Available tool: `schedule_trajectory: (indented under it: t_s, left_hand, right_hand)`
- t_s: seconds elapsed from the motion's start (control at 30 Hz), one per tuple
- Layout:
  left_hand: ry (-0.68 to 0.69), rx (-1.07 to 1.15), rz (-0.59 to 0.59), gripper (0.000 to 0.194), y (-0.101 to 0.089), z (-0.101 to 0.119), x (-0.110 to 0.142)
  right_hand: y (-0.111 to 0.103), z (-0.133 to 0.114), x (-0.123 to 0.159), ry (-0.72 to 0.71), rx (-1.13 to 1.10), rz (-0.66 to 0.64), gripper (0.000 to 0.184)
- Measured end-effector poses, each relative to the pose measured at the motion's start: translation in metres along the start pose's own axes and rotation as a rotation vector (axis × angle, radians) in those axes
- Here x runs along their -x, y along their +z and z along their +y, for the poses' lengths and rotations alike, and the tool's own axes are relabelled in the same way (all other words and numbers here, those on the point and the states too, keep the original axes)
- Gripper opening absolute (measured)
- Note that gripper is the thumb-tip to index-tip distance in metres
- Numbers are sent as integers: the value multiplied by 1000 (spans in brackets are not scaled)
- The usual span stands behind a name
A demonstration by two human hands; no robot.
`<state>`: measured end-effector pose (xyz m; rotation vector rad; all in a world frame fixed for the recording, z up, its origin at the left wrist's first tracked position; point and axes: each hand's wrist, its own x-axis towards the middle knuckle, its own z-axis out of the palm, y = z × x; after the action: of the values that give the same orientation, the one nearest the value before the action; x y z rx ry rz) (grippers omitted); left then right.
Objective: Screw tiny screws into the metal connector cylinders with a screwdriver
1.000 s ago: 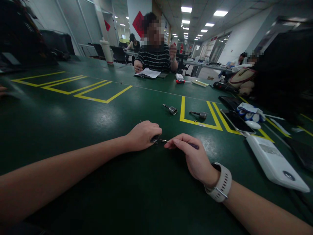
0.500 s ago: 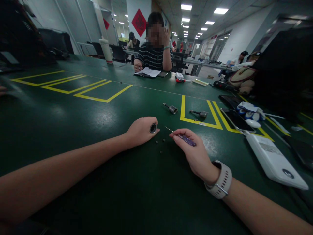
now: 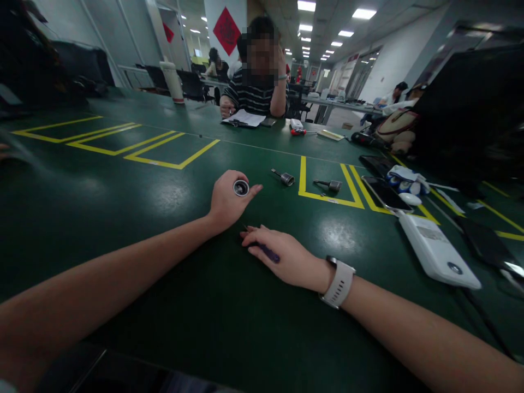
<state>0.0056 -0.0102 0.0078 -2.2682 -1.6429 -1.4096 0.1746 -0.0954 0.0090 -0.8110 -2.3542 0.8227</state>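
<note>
My left hand [image 3: 226, 203] is wrapped round a cup-shaped metal part [image 3: 241, 189] with its round open end turned toward me; the thumb sticks out to the right. Lower and to the right, my right hand [image 3: 289, 255] is low over the table, holding a small screwdriver with a purple handle [image 3: 270, 253]. Its tip is mostly hidden by the fingers. The small rings cannot be seen now; my right hand covers that area. Beyond the hands lie a metal cup with a shaft [image 3: 287, 178] and a similar one [image 3: 334, 186] inside a yellow taped outline.
The green table [image 3: 172, 295] carries yellow tape outlines [image 3: 172, 165]. On the right are a white power bank [image 3: 438, 248], a phone [image 3: 387, 194] and a white-and-blue bundle [image 3: 407, 181]. Across the table sits a person [image 3: 254, 95] with papers [image 3: 245, 118]; a red-handled screwdriver [image 3: 298, 131] lies nearby.
My left hand has moved left and away from me with the metal part. My right hand has moved left and down with the screwdriver, over where the small rings lay.
</note>
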Motion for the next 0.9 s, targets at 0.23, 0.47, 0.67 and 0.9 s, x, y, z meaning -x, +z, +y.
schedule_trajectory:
  t_s: [0.23,0.47,0.67,0.9]
  left_hand:
    - [63,35,-149,36,-34,29,7]
    - [-308,458,-310,37,-54,87,21]
    - [-642,891,-564,31,-44,94,32]
    - [-717,1074,-512,20,-51,84,42]
  right_hand:
    - [-15,-17,52,-212,63,-218,31]
    - [-34,-21,84,-242,107,-180,32]
    - [-35,-16,88,192,-274,275,22]
    - [-33,-8,84,480,-751,578,29]
